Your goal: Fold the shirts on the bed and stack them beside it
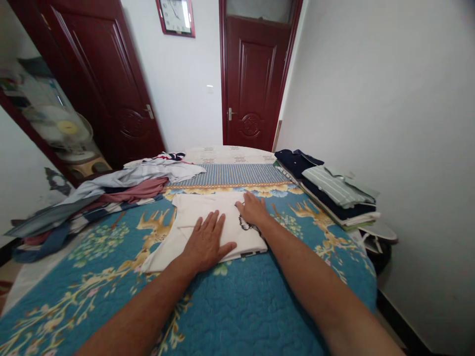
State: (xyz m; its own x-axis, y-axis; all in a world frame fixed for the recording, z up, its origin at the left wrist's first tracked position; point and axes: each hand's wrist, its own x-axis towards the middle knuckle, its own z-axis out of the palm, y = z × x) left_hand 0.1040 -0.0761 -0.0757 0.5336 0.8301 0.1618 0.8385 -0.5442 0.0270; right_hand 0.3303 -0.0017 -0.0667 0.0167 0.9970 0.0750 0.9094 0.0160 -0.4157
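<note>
A white shirt [196, 203] with a dark printed design lies partly folded on the blue patterned bedspread [245, 306]. My left hand [210, 241] rests flat on its near middle, fingers stretched out and thumb spread to the right. On the shirt's right side, by the dark print, lies my right hand [253, 210], palm down with the thumb apart from the fingers. Neither hand grips the cloth. Part of the print is hidden under my right hand and wrist.
Loose, rumpled clothes [111, 185] are heaped along the left side. A stack of folded clothes [330, 185] sits at the right edge near the wall. Beyond the far edge stand two dark red doors [256, 79], and a fan [61, 127] is at the left.
</note>
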